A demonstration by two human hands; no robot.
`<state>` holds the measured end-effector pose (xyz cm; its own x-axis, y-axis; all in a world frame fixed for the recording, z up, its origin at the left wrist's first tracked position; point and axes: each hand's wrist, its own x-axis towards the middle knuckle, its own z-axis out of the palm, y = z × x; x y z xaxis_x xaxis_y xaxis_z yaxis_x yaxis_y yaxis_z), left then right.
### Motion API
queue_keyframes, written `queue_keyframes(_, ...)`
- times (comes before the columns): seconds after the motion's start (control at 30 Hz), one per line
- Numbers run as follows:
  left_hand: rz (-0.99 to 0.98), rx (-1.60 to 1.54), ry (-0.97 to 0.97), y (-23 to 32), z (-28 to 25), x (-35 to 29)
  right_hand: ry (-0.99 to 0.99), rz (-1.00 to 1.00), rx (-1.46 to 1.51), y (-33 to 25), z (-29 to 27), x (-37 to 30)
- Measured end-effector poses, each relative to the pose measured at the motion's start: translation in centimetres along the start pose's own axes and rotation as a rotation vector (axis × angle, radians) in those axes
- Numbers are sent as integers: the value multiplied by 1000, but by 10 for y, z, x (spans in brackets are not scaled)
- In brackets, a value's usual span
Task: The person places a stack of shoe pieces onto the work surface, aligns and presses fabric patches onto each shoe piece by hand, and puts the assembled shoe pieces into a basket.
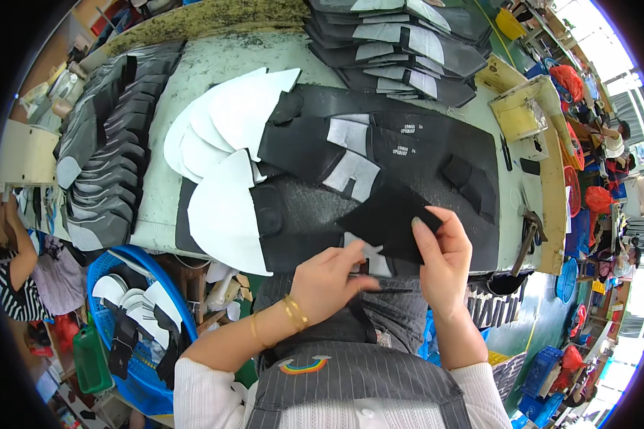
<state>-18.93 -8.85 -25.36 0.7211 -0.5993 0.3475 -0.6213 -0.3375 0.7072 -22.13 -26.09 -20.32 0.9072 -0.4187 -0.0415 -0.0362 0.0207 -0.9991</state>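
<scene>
My right hand [445, 268] pinches the edge of a dark, flat fabric piece [386, 223] between thumb and fingers, raised over the table's front edge. Just left of it is my left hand [325, 277], its thumb apart from the fingers and nothing visible in its grasp. The fingertips are slightly blurred above a grey patch [379, 263] on a black shoe-upper piece. Beyond my hands, black uppers with large white rounded ends [225, 214] overlap on a black mat [300, 100]. Two more grey patches [352, 175] show on these uppers. A small black folded piece [469, 182] rests at the mat's right.
Stacked uppers stand at the far side [408, 50] and along the left [114, 143]. A hammer [528, 239] lies at the table's right edge, near a yellowish wooden box [526, 114]. A blue basket [132, 264] holding uppers is at lower left. Other people are in the background.
</scene>
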Motion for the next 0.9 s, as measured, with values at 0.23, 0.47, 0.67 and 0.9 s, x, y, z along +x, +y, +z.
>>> queue_keyframes(0.23, -529, -640, 60, -9, -8, 2, -359, -77, -654, 14, -3, -12)
queue_keyframes(0.47, -454, -245, 136, -4, 3, 6, -340, -104, -813, 15, 2, -8)
queue_keyframes(0.67, -442, -144, 116, -8, 4, 12, -329, -130, -828, 18, 4, -2)
queue_keyframes(0.9, -393, -7, 108, -7, 9, 19, -326, -152, -840, 20, 4, 2)
